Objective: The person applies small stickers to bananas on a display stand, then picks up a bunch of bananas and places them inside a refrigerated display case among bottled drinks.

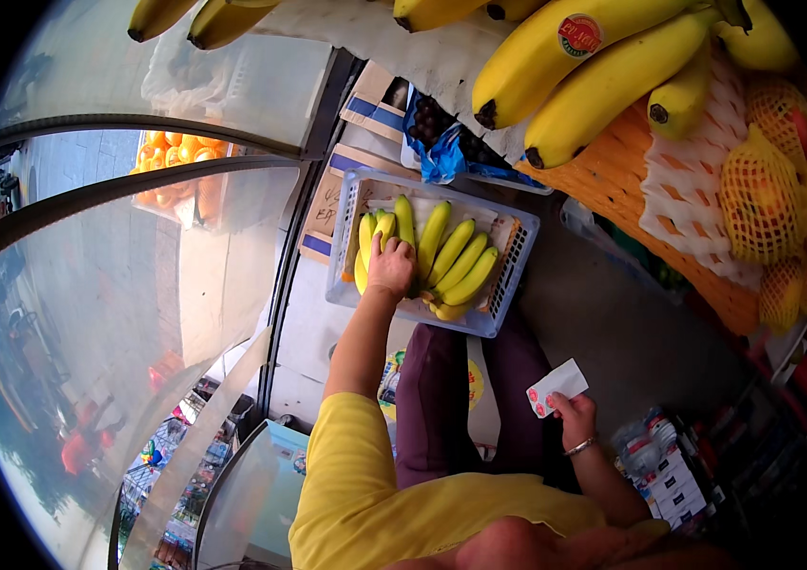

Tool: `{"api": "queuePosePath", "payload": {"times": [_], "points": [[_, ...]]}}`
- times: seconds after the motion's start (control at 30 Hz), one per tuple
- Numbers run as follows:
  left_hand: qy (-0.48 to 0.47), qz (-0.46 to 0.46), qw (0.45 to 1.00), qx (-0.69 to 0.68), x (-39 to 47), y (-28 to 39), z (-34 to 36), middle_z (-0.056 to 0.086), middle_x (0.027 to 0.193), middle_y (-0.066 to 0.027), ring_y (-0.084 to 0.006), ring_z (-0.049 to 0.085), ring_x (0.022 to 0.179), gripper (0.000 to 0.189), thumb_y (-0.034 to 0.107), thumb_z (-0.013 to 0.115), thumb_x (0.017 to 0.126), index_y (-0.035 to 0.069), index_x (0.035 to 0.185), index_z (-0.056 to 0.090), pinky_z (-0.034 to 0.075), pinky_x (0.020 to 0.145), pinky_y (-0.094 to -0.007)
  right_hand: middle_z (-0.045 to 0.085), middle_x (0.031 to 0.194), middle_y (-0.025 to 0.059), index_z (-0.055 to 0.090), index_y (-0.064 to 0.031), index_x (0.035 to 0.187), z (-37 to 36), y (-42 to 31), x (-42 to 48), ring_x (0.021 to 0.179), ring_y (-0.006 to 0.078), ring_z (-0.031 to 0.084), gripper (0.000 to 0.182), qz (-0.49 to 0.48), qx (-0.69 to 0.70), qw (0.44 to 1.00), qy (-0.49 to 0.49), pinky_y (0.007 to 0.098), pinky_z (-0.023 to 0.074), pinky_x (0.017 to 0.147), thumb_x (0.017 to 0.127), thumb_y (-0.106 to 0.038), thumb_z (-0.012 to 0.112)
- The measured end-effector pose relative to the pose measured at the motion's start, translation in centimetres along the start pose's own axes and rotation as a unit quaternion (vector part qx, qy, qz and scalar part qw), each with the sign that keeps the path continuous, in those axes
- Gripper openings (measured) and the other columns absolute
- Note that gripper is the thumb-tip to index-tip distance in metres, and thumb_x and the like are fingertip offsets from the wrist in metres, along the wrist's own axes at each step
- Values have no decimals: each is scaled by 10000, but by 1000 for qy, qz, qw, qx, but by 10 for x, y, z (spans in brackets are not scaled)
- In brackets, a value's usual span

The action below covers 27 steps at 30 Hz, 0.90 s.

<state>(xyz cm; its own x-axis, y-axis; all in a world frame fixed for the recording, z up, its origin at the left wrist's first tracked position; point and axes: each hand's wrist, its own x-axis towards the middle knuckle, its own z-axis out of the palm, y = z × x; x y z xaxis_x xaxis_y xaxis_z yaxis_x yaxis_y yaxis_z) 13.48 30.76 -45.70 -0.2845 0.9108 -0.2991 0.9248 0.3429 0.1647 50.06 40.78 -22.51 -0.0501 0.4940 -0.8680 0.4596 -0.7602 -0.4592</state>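
Note:
My left hand (391, 267) rests on the left bunch of bananas (405, 217), its fingers bent over the fruit; whether it grips is unclear. That bunch lies in a pale plastic crate (517, 271) above my knees, beside another bunch of greenish-yellow bananas (451, 253). The crate has paper lining and slotted sides. Low on the right, away from the crate, my right hand (574, 420) holds a white sheet of round red stickers (559, 388) between thumb and fingers.
Large bananas (582, 64) and net-wrapped fruit (763, 192) lie on a shelf at upper right. Dark grapes (432, 121) stand in a box behind the crate, near cardboard boxes (319, 206). Clear plastic sheeting (218, 271) hangs at left, with oranges (179, 149) beyond. Packaged goods (667, 470) are at lower right.

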Motion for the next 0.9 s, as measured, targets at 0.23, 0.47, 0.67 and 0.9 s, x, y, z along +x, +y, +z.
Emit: {"api": "queuePosePath", "payload": {"times": [0.23,0.47,0.67,0.9], "points": [[-139,-39,989,-10,-11,9,-28,557,1167,-2,-201,421,1271,476,388,566,849,157,1265,555,79,1120,-625,650,821,1,654,-10,927,7,-4,1,647,41,514,99,8,17,1000,-10,200,405,587,864,-87,651],[-79,-76,989,96,-17,21,-6,515,1349,-5,-225,369,1337,435,416,512,888,195,1257,571,22,1104,-657,650,817,25,638,-15,900,16,-18,2,637,68,534,99,9,40,999,-15,215,412,585,848,-92,668],[-134,-130,969,-161,-57,35,-73,686,1050,-45,-223,521,1203,256,314,547,892,158,1031,694,213,1104,-530,640,812,0,651,-33,912,25,-34,-5,625,50,512,92,9,87,995,-42,195,402,574,860,-108,661],[-7,-235,847,-477,-115,89,-96,669,1072,-135,-300,625,1028,255,166,621,866,67,1098,656,490,884,-364,639,800,-7,657,-38,907,39,-52,-10,624,50,512,92,16,101,991,-86,197,404,571,869,-121,657]]}}
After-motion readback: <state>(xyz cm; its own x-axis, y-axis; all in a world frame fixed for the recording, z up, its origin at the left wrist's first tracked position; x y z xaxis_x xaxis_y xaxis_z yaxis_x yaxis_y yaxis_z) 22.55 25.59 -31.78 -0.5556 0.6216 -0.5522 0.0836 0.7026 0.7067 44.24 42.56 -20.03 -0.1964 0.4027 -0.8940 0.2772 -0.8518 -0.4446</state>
